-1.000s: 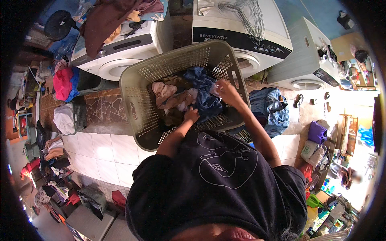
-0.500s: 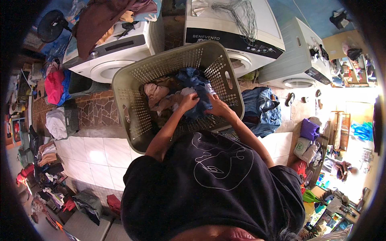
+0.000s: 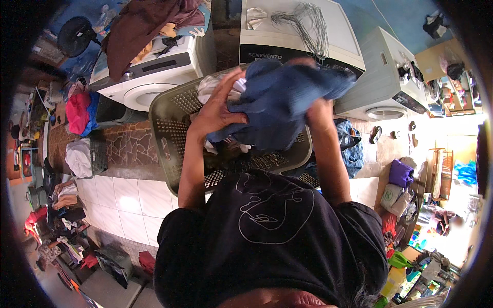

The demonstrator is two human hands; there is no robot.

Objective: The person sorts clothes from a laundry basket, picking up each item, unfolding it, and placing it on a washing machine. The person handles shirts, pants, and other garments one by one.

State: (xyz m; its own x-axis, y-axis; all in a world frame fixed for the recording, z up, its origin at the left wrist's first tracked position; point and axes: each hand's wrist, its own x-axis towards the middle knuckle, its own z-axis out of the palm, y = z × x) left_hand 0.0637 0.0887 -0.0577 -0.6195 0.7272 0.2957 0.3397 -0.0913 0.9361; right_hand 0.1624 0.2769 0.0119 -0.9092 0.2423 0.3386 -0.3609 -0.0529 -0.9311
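A blue garment [image 3: 280,102], smeared a little by motion, is held up above the large olive laundry basket [image 3: 174,123]. My right hand [image 3: 319,114] grips it at its right side, the fingers partly hidden by the cloth. At its left side is my left hand [image 3: 218,110], thumb over the blue cloth and fingers curved along its edge. White cloth [image 3: 208,87] shows beside the left fingers. The garment hides much of the basket's inside; dark clothes lie low in it.
Behind the basket stand white front-load washers [image 3: 159,77], one topped with brown cloth [image 3: 138,31], another [image 3: 334,25] with a wire bundle [image 3: 308,25]. Denim clothes [image 3: 352,149] lie right of the basket. A small basket with white cloth [image 3: 79,156] sits at left.
Both hands have risen from among the clothes inside the basket. The blue garment has come up with them, spreading out toward the right, above the rim.
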